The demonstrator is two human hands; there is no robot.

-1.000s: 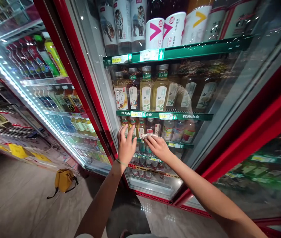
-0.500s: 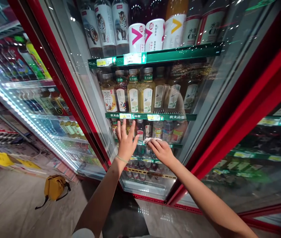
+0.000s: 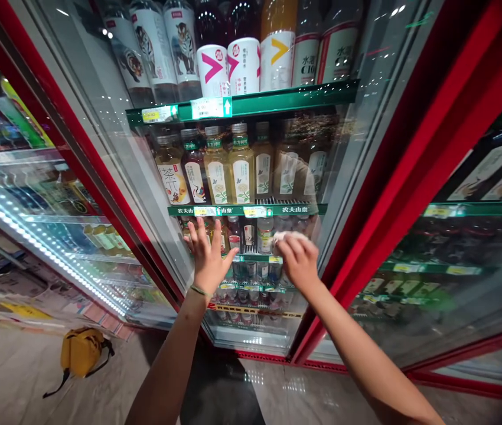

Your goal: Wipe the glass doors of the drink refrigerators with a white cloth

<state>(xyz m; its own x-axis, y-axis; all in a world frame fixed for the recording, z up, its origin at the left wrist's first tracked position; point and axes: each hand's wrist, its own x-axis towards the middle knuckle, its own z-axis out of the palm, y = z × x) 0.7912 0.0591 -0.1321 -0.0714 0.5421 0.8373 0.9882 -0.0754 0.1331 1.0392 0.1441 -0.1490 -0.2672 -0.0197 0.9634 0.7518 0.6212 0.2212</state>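
Observation:
My left hand (image 3: 208, 264) lies against the glass door (image 3: 156, 251) of a drinks fridge, fingers spread and nothing in them. A thin band (image 3: 201, 290) circles that wrist. To its right, my right hand (image 3: 299, 264) is closed around a crumpled white wipe (image 3: 279, 237), paper or cloth, held at the glass; much of the wipe is hidden by the fingers. Behind the pane, tea bottles (image 3: 241, 171) stand in a row on a green-edged shelf (image 3: 293, 210), just above both hands. Smaller bottles (image 3: 265, 233) show between the hands.
Red door frames (image 3: 404, 177) flank the glass. Large bottles (image 3: 277, 53) fill the upper shelf. Another lit fridge (image 3: 47, 248) is at the left, and more shelves of drinks are at the right. A yellow backpack (image 3: 81, 352) rests on the tiled floor (image 3: 16, 378).
My right hand has slid right across the glass with the wipe, away from the left hand. The left hand stays spread on the pane. The whole view has shifted slightly.

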